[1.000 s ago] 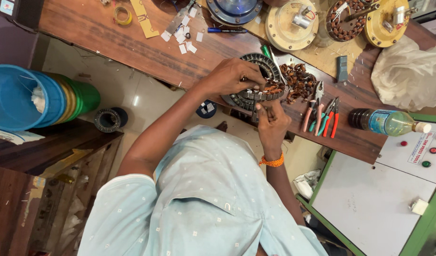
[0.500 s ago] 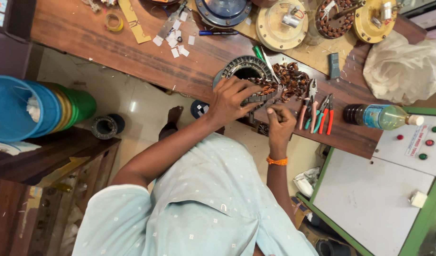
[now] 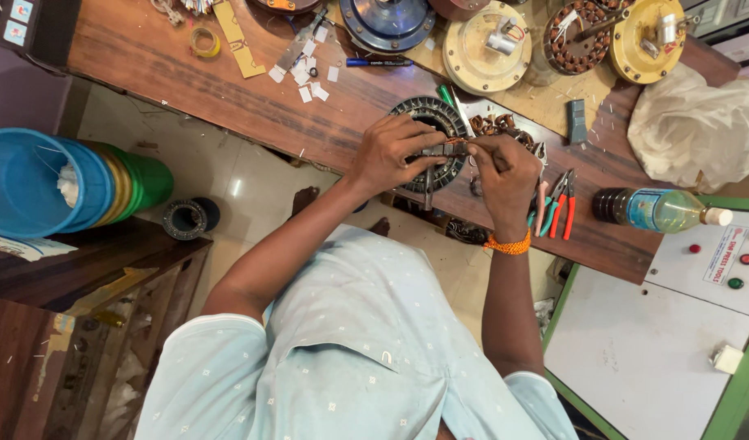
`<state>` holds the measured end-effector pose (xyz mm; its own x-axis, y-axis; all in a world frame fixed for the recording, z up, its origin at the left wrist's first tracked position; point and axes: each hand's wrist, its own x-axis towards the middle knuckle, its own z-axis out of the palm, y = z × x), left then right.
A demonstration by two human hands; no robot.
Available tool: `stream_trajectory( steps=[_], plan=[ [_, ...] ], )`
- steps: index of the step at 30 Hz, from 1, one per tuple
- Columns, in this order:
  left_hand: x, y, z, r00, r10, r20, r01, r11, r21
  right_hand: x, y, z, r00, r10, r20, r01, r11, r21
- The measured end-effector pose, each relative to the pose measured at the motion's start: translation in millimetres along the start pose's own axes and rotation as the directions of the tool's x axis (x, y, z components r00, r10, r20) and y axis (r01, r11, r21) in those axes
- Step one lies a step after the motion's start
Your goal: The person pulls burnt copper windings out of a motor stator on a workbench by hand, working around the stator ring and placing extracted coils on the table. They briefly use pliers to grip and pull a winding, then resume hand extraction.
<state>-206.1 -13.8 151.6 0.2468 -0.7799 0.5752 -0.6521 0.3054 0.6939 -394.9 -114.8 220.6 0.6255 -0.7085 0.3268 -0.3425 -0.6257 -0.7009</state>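
Note:
A round dark grey motor stator (image 3: 426, 112) lies near the front edge of the wooden bench (image 3: 228, 98). My left hand (image 3: 388, 152) grips its near rim from the left. My right hand (image 3: 502, 169), with an orange band at the wrist, pinches the same rim from the right, fingertips meeting the left hand's. What sits between the fingertips is too small to tell. A thin dark tool (image 3: 427, 194) pokes down below the left hand. Loose copper windings (image 3: 497, 125) lie just right of the stator.
Pliers with red and green handles (image 3: 557, 210) and a plastic bottle (image 3: 661, 210) lie to the right. A white bag (image 3: 700, 122), motor covers (image 3: 482, 39), a blue pen (image 3: 378, 62) and paper bits (image 3: 306, 72) sit further back. Stacked buckets (image 3: 57, 181) stand left, a button panel (image 3: 721, 261) right.
My right hand has risen from below the stator to its rim and now meets the left hand there. The view has shifted slightly.

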Motion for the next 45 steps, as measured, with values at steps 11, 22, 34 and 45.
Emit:
stream_trajectory(
  steps=[11,22,34,45],
  plan=[
    [-6,-3,3,0.997,0.074,0.022,-0.074,0.997,0.007,39,5,8,0.945,0.202,0.258,-0.192,0.979,-0.063],
    [34,3,14,0.742,-0.585,0.327,0.643,0.76,-0.099,47,4,22,0.945,0.286,0.161,-0.268,0.955,-0.128],
    [25,-38,-18,0.927,-0.077,0.367,0.19,0.941,-0.281,-28,-23,30,0.958,0.252,0.139,-0.259,0.965,0.032],
    [47,-23,-48,0.844,-0.005,0.537,0.12,0.976,-0.179,-82,9,84,0.872,0.489,-0.02,-0.443,0.807,0.391]
  ],
)
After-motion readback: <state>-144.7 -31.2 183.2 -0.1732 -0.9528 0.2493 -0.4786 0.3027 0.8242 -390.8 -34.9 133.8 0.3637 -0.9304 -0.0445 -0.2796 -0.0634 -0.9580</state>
